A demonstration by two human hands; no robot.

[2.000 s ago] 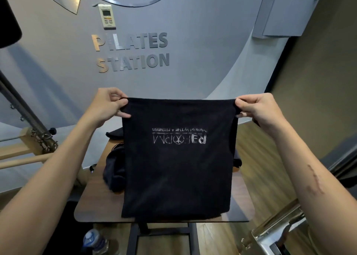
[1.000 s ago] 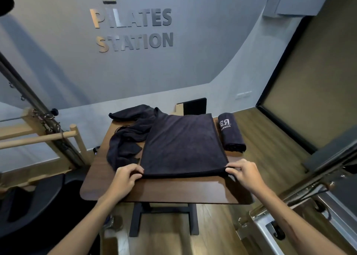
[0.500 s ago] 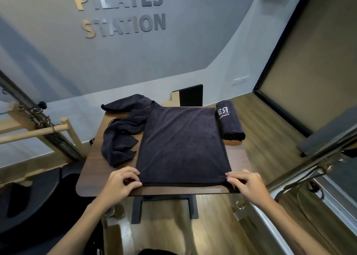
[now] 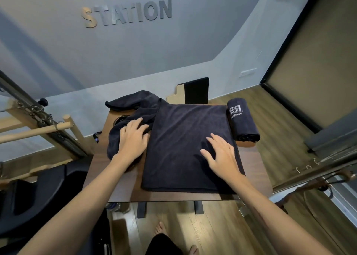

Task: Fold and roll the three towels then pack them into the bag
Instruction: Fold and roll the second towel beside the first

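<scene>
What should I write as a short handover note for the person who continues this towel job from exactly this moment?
Left hand: open, flat on the crumpled towel at the table's left side.
Right hand: open, pressing flat on the folded towel spread in the middle of the table.
Rolled towel: lies at the table's far right edge, beside the folded one.
Done: one towel rolled, one folded flat.
Left: roll the folded towel, fold and roll the crumpled one, then pack all three. I cannot clearly pick out the bag in this view.
</scene>
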